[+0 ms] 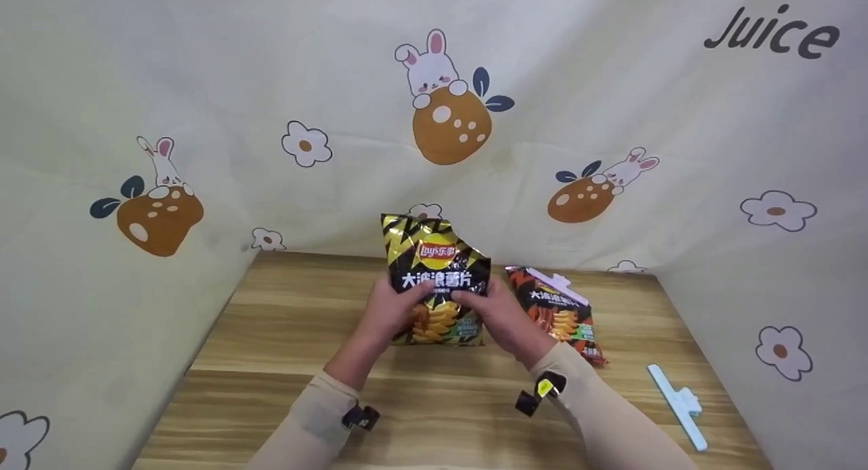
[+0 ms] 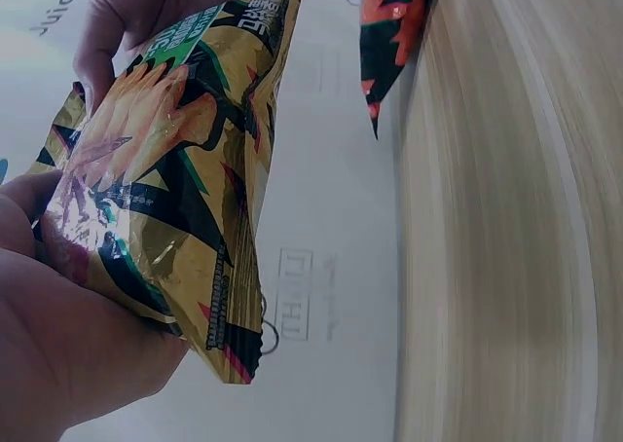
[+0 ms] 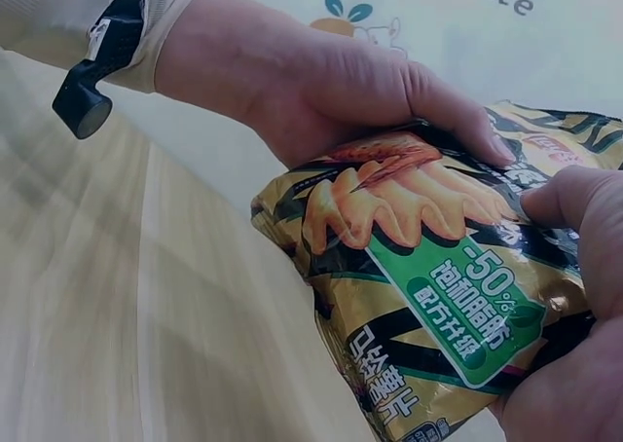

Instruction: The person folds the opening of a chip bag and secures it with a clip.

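Observation:
A black and gold Lay's potato chip bag (image 1: 439, 253) is held upright over the table, its printed front facing me. My left hand (image 1: 393, 307) grips its left side, while my right hand (image 1: 503, 315) grips the right side. Both thumbs press on the front, below the logo; the other fingers are mostly hidden behind the bag. The top edge slopes down toward the right. In the left wrist view, the bag's bottom seam (image 2: 243, 306) hangs free of the table. The green label (image 3: 458, 311) faces the right wrist camera.
A red and black chip bag (image 1: 542, 314) lies right of my right hand, with a lilac sealing clip (image 1: 557, 285) across its upper end. Near the right table edge lies a light blue sealing clip (image 1: 677, 405). Printed cloth (image 1: 352, 205) encloses the wooden table (image 1: 271, 361).

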Demonstrator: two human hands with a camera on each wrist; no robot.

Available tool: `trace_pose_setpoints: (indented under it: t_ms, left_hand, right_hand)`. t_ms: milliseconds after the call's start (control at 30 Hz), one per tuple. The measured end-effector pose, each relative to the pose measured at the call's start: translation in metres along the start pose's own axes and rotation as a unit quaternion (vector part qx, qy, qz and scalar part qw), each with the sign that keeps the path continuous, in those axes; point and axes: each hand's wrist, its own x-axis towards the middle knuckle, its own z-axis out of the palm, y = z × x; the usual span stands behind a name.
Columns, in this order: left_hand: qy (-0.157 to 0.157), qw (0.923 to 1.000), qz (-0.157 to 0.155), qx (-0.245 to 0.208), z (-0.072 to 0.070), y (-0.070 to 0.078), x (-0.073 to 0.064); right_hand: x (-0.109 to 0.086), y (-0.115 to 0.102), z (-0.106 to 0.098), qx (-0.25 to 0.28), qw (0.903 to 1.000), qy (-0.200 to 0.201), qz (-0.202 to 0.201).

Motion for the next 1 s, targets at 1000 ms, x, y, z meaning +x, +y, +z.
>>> trace_pose_setpoints:
  t_ms: [1000]
  left_hand:
    - [-0.076,0.9962,0.043,0.005,0.050,0.010,-0.014]
  right_hand:
    - [-0.048,-0.018,-0.040,0.013,0.9982,0.059,0.000]
